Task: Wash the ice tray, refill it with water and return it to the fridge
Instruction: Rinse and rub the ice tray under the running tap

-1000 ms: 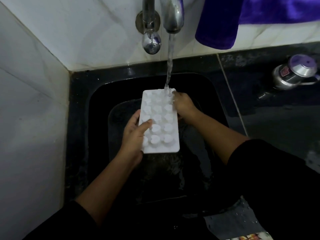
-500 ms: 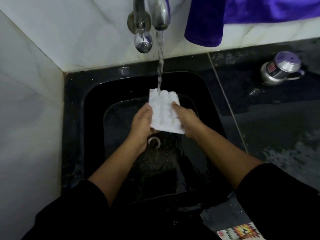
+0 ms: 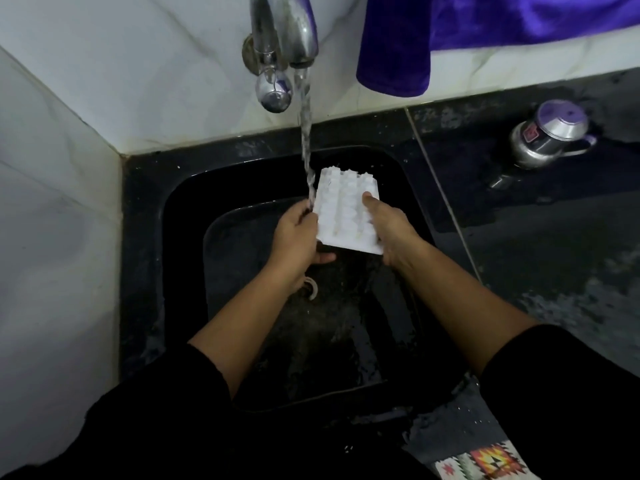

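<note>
Ice tray [image 3: 346, 213]: below the tap [image 3: 287, 36], underside up.
Left hand [image 3: 296, 237]: grips tray's left edge.
Right hand [image 3: 391, 230]: grips tray's right edge.

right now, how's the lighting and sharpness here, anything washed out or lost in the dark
Head view: dim overall; the white ice tray is nearly washed out, its cells soft; the black sink swallows detail; highlights glint on the tap; the water stream is smeared by motion.
</note>
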`<state>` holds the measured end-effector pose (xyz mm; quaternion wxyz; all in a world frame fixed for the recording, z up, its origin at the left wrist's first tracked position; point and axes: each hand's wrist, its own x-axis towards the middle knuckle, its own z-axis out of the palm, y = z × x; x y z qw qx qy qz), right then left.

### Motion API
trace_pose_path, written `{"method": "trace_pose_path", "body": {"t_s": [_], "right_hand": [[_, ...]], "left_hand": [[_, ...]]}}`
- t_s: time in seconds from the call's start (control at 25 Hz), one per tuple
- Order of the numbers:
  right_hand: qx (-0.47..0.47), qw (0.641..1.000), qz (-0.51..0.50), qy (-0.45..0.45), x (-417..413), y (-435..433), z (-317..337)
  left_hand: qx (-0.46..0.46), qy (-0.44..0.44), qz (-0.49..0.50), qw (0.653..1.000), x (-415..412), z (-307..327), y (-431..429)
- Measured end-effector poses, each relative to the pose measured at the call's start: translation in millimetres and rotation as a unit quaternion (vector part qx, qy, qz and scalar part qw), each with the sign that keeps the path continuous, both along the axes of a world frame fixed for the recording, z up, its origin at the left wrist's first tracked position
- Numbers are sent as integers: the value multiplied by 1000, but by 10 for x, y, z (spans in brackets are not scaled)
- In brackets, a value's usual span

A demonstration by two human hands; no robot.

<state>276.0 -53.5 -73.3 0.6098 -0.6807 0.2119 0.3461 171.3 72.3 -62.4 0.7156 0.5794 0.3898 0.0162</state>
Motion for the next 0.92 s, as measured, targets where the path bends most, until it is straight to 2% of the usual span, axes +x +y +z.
{"method": "trace_pose_path", "body": {"t_s": [0.16,0.32,0.44,0.56,0.64,0.72,0.8,0.92], "right_hand": [[19,997,71,-8,-115,35,47],[29,983,169,-64,-231,-81,161],[48,970,215,-100,-289,-226,177],[56,958,253,-121,-331,-380,138],[62,950,276,-128,-304,-480,114],[58,939,309,-142,-230,-545,129],[54,920,353,-161,-151,-563,150],[49,898,396,-186,-70,-480,196]], "left_hand": [[46,27,29,998,17,-112,202],[81,8,30,996,68,-216,261],[50,-10,72,996,162,-283,281],[-33,-9,143,989,284,-259,360],[-93,-7,121,988,295,-252,480],[-123,2,50,991,241,-208,604],[-98,20,-4,995,175,-196,725],[-56,36,-14,998,111,-119,844]]}}
